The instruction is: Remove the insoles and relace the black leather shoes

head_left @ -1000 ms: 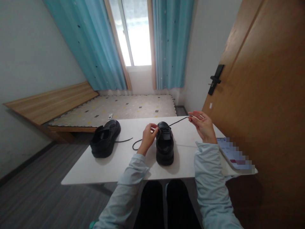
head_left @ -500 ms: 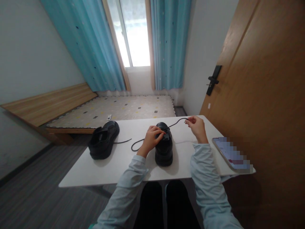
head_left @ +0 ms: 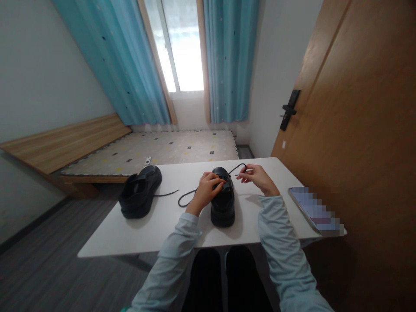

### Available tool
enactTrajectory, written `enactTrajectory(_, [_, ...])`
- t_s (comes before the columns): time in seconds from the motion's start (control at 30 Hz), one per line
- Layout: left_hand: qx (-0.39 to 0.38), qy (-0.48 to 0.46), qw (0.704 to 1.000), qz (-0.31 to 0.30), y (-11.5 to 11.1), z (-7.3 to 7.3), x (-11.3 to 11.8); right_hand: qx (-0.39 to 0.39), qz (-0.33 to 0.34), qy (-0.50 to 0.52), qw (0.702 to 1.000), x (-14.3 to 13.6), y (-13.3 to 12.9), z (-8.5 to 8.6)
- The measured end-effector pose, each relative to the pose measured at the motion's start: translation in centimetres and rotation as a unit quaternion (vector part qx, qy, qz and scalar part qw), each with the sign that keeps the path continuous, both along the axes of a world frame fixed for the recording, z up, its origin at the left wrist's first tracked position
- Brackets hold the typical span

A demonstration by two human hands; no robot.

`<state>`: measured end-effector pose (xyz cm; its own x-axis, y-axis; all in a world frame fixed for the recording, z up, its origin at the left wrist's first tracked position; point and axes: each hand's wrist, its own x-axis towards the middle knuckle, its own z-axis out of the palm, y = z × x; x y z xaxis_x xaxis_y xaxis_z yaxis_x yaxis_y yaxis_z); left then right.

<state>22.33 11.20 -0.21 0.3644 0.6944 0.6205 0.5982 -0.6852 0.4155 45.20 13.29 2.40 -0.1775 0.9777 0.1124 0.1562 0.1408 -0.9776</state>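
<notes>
A black shoe (head_left: 223, 212) stands on the white table in front of me, its toe pointing away. My left hand (head_left: 208, 189) is closed on the upper part of this shoe, around its tongue and lacing, with the fingertips partly hiding what they pinch. To the right of the shoe, my right hand (head_left: 255, 177) pinches a black shoelace (head_left: 238, 165) near its end; the lace arches from the shoe up to the fingers. Another stretch of lace forms a loop on the table, left of the shoe.
A second black shoe (head_left: 140, 193) sits on the left of the white table (head_left: 130, 240), a loose lace trailing from it. At the right edge lies a phone or tablet (head_left: 313, 210), partly blurred out. Beyond the table is a bed (head_left: 175, 147); a wooden door (head_left: 351, 108) stands at right.
My right hand has moved left, nearer the shoe, and the lace it holds now bends in a tighter arch. My left hand stays on the shoe.
</notes>
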Motion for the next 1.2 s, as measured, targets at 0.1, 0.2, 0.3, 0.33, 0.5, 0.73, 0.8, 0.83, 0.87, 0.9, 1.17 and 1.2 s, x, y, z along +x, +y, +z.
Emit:
enactTrajectory(0.1, [-0.003,0.006,1.000,0.004,0.0,0.0,0.1,0.011,0.030,-0.014,0.999,-0.4,0.2,-0.1])
enactTrajectory(0.2, [-0.004,0.013,1.000,0.006,0.2,0.0,0.2,0.008,0.046,-0.023,0.999,-0.9,0.2,-0.1])
enactTrajectory(0.3, [-0.006,0.024,1.000,0.011,0.3,0.0,0.2,0.005,0.052,-0.022,0.998,-1.3,0.1,-0.2])
enactTrajectory(0.33, [-0.008,0.029,0.999,0.015,0.3,0.0,0.3,0.005,0.054,-0.022,0.998,-1.5,0.1,-0.2])
enactTrajectory(0.5, [-0.022,0.072,0.996,0.048,0.3,0.7,0.6,0.034,0.052,-0.059,0.996,-2.3,0.1,-0.6])
enactTrajectory(0.73, [-0.030,0.083,0.993,0.081,0.1,1.5,1.7,0.035,0.035,-0.065,0.997,-3.0,-0.1,-0.9])
enactTrajectory(0.8, [-0.028,0.068,0.993,0.090,0.0,1.4,1.7,0.024,0.040,-0.056,0.997,-3.1,-0.3,-0.8])
enactTrajectory(0.83, [-0.026,0.059,0.994,0.094,0.0,1.4,1.6,0.019,0.042,-0.051,0.998,-3.2,-0.4,-0.7])
enactTrajectory(0.87, [-0.024,0.049,0.994,0.097,-0.1,1.4,1.5,0.016,0.046,-0.048,0.998,-3.3,-0.5,-0.6])
enactTrajectory(0.9, [-0.022,0.038,0.994,0.100,-0.1,1.4,1.4,0.016,0.053,-0.045,0.997,-3.3,-0.6,-0.5])
enactTrajectory(1.17, [-0.058,-0.081,0.990,0.099,-1.0,2.0,0.3,0.016,0.112,-0.057,0.992,-3.9,-1.2,-0.4])
enactTrajectory(1.2, [-0.073,-0.111,0.986,0.096,-1.1,2.2,0.0,0.014,0.126,-0.056,0.990,-3.9,-1.2,-0.4])
